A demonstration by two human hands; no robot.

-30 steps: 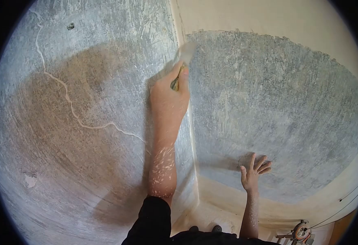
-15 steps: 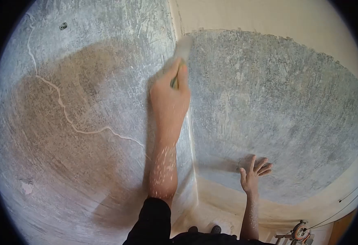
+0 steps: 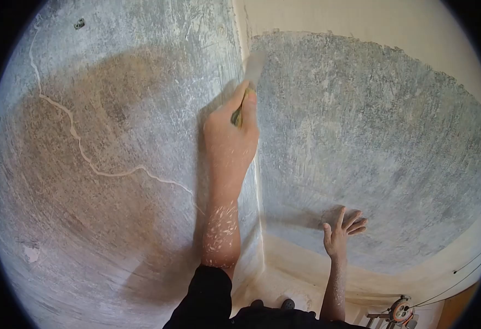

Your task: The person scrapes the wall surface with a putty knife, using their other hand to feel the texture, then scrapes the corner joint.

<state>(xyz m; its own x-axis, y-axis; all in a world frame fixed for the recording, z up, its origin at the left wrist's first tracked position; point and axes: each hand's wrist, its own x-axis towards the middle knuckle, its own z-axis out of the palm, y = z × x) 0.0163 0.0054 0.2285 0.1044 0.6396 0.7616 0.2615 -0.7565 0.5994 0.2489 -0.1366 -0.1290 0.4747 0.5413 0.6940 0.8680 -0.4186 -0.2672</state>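
Observation:
My left hand (image 3: pixel 232 123) is closed around the dark green and yellowish handle of a putty knife (image 3: pixel 256 67). Its blade, slightly blurred, points up along the inner corner where the two walls meet. White flecks cover the forearm below the black sleeve. Lower down, my right hand (image 3: pixel 339 234) rests with fingers spread on the grey-blue right wall (image 3: pixel 361 131), holding nothing. To the left of the knife, the mottled left wall (image 3: pixel 158 120) carries a wavy pale crack line (image 3: pixel 78 140).
Cream paint (image 3: pixel 317 16) borders the grey patch above. At the lower right stands an orange cable reel (image 3: pixel 401 311) with cords running up from it. Dark shoes (image 3: pixel 288 304) show on the floor below. A small dark hole (image 3: pixel 79 24) marks the left wall.
My left hand and the putty knife are slightly lower on the corner and a little to the right. The view has shifted slightly. My right hand stays on the wall.

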